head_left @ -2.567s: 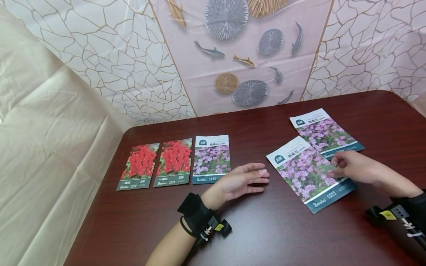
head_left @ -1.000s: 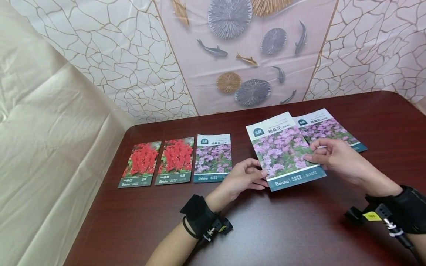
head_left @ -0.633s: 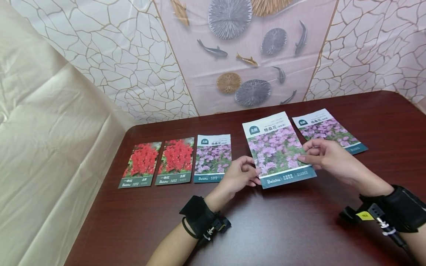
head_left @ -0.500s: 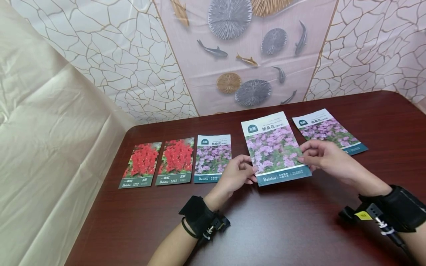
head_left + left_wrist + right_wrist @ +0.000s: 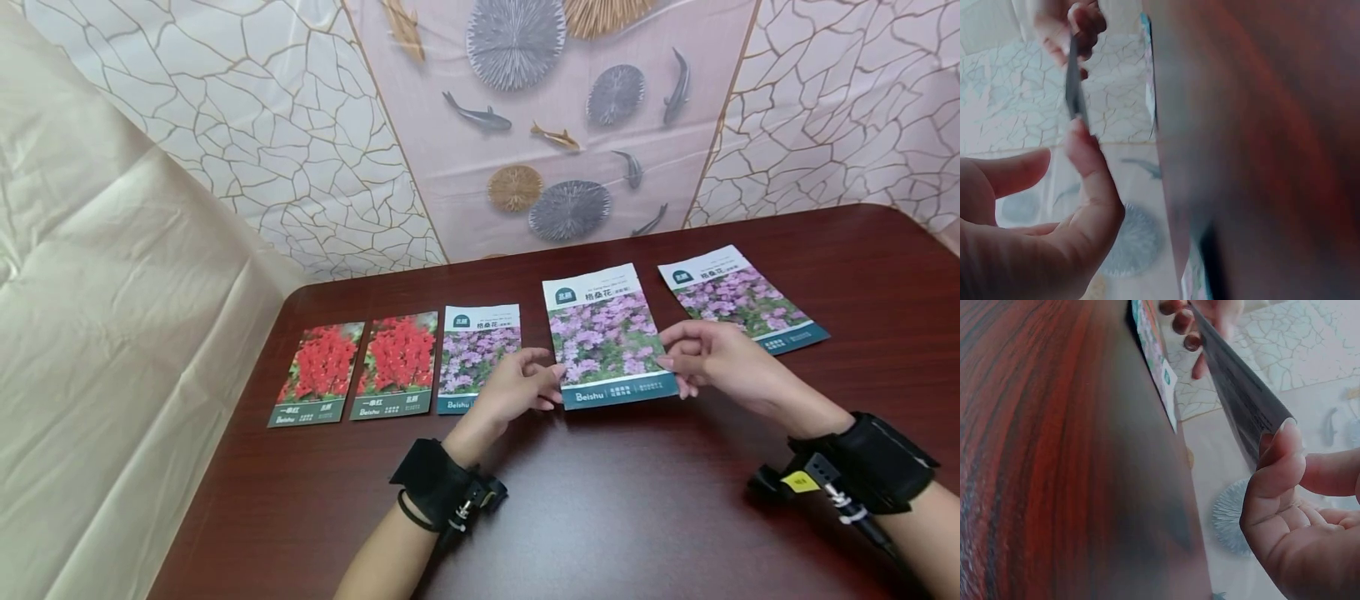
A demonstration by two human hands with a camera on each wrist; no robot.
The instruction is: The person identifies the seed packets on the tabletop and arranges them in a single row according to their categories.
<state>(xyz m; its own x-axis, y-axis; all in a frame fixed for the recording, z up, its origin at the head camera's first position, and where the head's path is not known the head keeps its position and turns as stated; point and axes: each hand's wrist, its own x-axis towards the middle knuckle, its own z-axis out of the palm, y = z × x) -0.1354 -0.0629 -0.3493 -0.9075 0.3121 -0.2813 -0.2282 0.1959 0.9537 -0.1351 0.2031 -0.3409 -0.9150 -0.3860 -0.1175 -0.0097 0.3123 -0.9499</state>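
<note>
A seed packet with pink-purple flowers (image 5: 603, 333) is held up just off the table between both hands. My left hand (image 5: 510, 387) holds its lower left edge, with the thumb at the front. On the right edge, my right hand (image 5: 723, 362) pinches it between thumb and curled fingers. Edge-on in the left wrist view, the packet (image 5: 1074, 84) spans from hand to hand. Its dark back (image 5: 1241, 394) shows in the right wrist view, apart from the tabletop. Another pink-flower packet (image 5: 476, 350) lies flat close by, partly covered by my left hand.
Two red-flower packets (image 5: 318, 362) lie side by side at the left of the dark wooden table (image 5: 600, 517). Further right, a third pink-flower packet (image 5: 738, 296) lies slanted behind my right hand. Patterned cloth (image 5: 570, 150) hangs behind the table.
My right hand has lifted the front packet off the one at the right and carried it left. My left hand has taken its left edge. The packet has since straightened and come slightly lower.
</note>
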